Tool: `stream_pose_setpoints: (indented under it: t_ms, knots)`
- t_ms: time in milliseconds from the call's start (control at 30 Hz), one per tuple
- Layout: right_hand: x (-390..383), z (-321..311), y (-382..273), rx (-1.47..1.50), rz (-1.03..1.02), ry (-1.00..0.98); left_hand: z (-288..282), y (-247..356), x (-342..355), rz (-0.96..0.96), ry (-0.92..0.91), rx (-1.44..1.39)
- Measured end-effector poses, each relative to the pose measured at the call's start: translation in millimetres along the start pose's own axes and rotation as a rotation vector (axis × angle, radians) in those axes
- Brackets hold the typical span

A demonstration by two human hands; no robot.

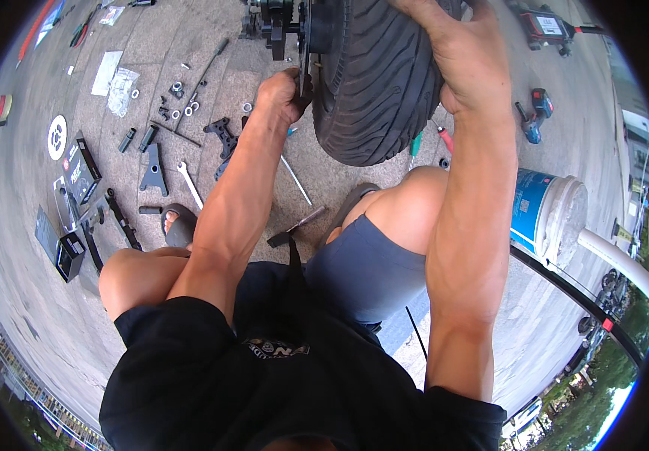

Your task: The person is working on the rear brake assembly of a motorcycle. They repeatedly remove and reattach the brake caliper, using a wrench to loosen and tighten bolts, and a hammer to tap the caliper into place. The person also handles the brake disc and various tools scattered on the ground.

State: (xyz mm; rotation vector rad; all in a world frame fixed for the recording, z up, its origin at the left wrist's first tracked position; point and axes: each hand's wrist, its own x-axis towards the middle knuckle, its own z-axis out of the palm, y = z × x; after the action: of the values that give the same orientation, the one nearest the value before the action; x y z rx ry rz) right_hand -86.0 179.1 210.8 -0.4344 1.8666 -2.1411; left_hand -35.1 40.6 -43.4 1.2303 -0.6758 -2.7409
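Observation:
A black wheel with a grooved tyre stands upright at the top middle. My right hand grips the tyre on its right side, with the thumb over the tread and the fingertips partly cut off by the upper edge. Left of the wheel, my left hand is closed around the lower edge of a thin dark disc, seen edge-on; its fingertips are partly hidden. Dark metal parts of the wheel mount sit just above that hand.
On the paving at left lie a wrench, a black bracket, a ratchet, a white slotted disc and plastic bags. A hammer lies between my feet. A blue-labelled bucket and a cordless drill are at right.

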Motion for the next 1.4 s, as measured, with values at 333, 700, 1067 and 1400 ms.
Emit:
stream_pose_setpoints:
  t_ms: [333,700,1067,1400]
  knots:
    - [-1.4,1.2,0.4,-0.156,0.008,0.034,-17.7,11.6,-12.4,0.009,0.101,0.356]
    - [16.2,-31.8,28.4,-0.589,-0.154,0.187,-216.7,119.0,-18.0,0.268,-0.057,2.195]
    - [-18.9,-66.5,45.8,-0.556,-0.047,0.235,-227.7,82.9,-4.1,0.507,-0.487,2.482]
    - [-56.3,-109.6,60.8,-0.430,-0.144,0.358,-171.6,112.5,-9.2,0.738,-0.328,1.738]
